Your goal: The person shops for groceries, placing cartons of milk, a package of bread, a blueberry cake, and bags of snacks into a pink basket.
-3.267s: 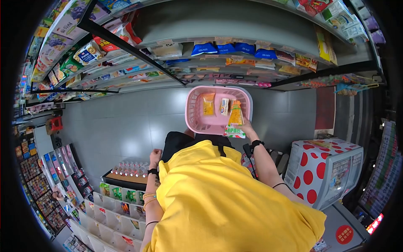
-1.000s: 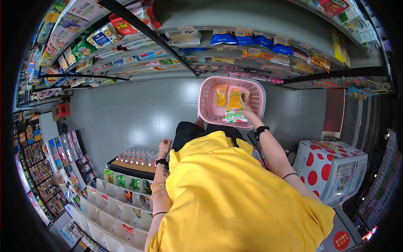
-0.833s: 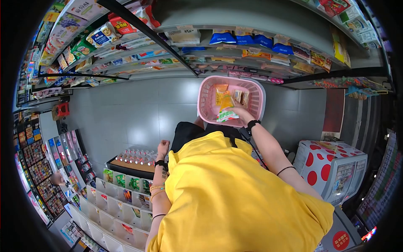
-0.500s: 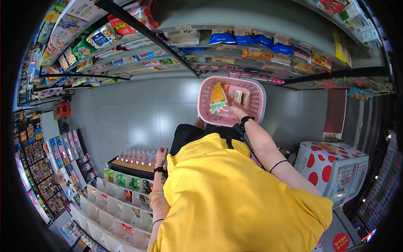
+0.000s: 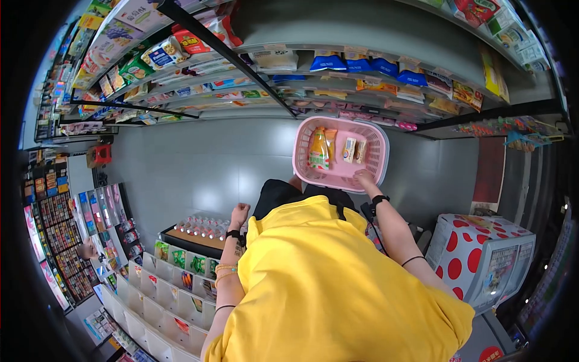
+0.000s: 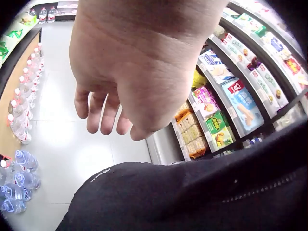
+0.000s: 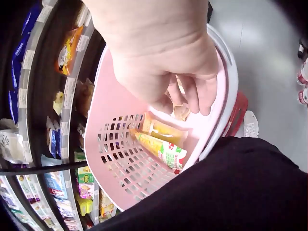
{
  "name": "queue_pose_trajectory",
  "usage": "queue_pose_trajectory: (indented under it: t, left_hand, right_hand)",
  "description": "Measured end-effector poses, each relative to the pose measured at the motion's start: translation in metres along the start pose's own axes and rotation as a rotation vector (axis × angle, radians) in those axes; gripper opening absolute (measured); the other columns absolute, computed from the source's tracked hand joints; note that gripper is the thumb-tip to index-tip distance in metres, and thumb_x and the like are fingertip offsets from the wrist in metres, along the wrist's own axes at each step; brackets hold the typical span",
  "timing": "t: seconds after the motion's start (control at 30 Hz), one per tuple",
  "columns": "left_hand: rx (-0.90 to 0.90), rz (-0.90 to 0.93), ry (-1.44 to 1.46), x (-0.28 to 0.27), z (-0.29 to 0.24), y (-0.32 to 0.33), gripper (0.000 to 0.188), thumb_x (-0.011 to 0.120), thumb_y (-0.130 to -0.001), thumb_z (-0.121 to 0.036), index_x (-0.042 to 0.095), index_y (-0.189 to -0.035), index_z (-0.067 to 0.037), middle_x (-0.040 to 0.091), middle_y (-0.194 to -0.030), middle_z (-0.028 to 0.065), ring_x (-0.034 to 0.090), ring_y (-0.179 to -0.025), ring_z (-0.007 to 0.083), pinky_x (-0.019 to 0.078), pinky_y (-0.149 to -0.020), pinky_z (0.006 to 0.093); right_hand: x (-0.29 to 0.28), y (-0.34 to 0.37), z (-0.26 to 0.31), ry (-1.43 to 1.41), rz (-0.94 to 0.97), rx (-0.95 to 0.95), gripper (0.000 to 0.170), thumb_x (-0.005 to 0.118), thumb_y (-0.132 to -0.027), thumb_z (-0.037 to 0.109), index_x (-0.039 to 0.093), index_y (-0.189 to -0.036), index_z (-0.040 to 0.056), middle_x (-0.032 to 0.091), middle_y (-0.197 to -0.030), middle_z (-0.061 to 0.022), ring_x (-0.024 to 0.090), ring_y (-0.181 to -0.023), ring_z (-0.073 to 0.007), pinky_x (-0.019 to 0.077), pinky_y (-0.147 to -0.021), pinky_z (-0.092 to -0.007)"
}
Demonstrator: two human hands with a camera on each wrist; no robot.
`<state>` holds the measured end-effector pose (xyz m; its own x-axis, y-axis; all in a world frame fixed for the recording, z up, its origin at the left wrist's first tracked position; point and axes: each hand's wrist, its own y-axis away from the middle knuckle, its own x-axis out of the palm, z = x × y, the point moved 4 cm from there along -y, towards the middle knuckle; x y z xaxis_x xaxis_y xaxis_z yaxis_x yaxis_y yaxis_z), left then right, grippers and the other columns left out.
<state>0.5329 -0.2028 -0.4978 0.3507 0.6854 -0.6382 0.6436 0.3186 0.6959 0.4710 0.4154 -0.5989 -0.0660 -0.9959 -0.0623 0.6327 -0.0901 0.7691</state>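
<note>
A pink basket (image 5: 304, 172) stands in front of my legs in the head view. At its left side lies a triangular bread packet (image 5: 318, 154) with a green-and-white label, overlapping an orange packet (image 5: 330, 137). Two small wrapped snacks (image 5: 349, 149) lie side by side farther right. My right hand (image 5: 365, 180) hovers over the near right corner, fingers loosely bent, holding nothing. The right wrist view shows this hand (image 7: 159, 67) above the basket, partly covering a small snack (image 7: 181, 112). My left hand (image 5: 240, 213) hangs beside my thigh with loosely curled fingers and nothing in them.
Snack shelves (image 5: 338, 36) curve across the far side behind the basket. Behind on the left are a row of bottles (image 5: 202, 227) and white bins (image 5: 163, 286). A red-dotted box-shaped cabinet (image 5: 455, 253) stands at the right. Grey tiled floor (image 5: 205, 163) lies left of the basket.
My right hand carried the triangular bread packet leftward inside the basket, laid it by the orange packet and let go. It then drew back to the near right corner. The left hand stays low.
</note>
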Motion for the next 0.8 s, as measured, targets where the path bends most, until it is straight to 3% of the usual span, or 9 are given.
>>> queue_pose_trajectory:
  t: [0.23, 0.37, 0.57, 0.67, 0.8]
  left_hand:
    - [0.111, 0.000, -0.053, 0.001, -0.069, 0.004, 0.042, 0.065, -0.090, -0.040, 0.070, -0.109, -0.003, 0.074, -0.103, 0.0163, 0.071, -0.100, 0.0305, 0.0538, -0.091, 0.0386]
    - [0.142, -0.015, -0.109, 0.013, -0.081, 0.018, 0.040, 0.066, -0.089, -0.038, 0.070, -0.109, -0.003, 0.074, -0.102, 0.0158, 0.071, -0.098, 0.0312, 0.0542, -0.090, 0.0394]
    - [0.127, 0.008, -0.134, 0.041, -0.064, 0.055, 0.040, 0.066, -0.090, -0.038, 0.070, -0.108, -0.004, 0.074, -0.100, 0.0175, 0.071, -0.097, 0.0328, 0.0547, -0.088, 0.0403]
    - [0.096, 0.007, -0.137, 0.052, -0.043, 0.066, 0.040, 0.067, -0.090, -0.039, 0.070, -0.107, -0.003, 0.074, -0.099, 0.0183, 0.071, -0.098, 0.0331, 0.0546, -0.088, 0.0403]
    - [0.031, 0.043, -0.111, 0.067, -0.010, 0.062, 0.042, 0.068, -0.089, -0.041, 0.070, -0.108, -0.004, 0.074, -0.100, 0.0194, 0.070, -0.101, 0.0345, 0.0539, -0.090, 0.0410]
  right_hand:
    - [-0.010, 0.019, 0.019, -0.022, -0.014, 0.066, 0.024, 0.065, -0.089, 0.011, 0.063, -0.111, 0.0012, 0.071, -0.091, -0.0126, 0.070, -0.072, -0.0206, 0.0585, -0.062, -0.0330]
    - [-0.014, 0.031, 0.026, -0.088, 0.036, 0.070, 0.023, 0.067, -0.090, 0.014, 0.063, -0.108, 0.0009, 0.071, -0.094, -0.0128, 0.070, -0.073, -0.0197, 0.0587, -0.064, -0.0326]
    - [-0.033, 0.040, 0.015, -0.337, 0.169, 0.081, 0.024, 0.068, -0.092, 0.017, 0.063, -0.109, 0.0021, 0.071, -0.096, -0.0099, 0.072, -0.085, -0.0211, 0.0579, -0.074, -0.0308]
    - [-0.046, 0.064, 0.028, -0.401, 0.203, 0.103, 0.025, 0.069, -0.091, 0.017, 0.063, -0.110, 0.0032, 0.073, -0.101, -0.0129, 0.073, -0.089, -0.0221, 0.0578, -0.073, -0.0307]
    - [-0.057, 0.093, 0.039, -0.422, 0.108, 0.095, 0.027, 0.066, -0.094, 0.022, 0.064, -0.111, 0.0011, 0.073, -0.099, -0.0112, 0.073, -0.086, -0.0219, 0.0568, -0.074, -0.0317]
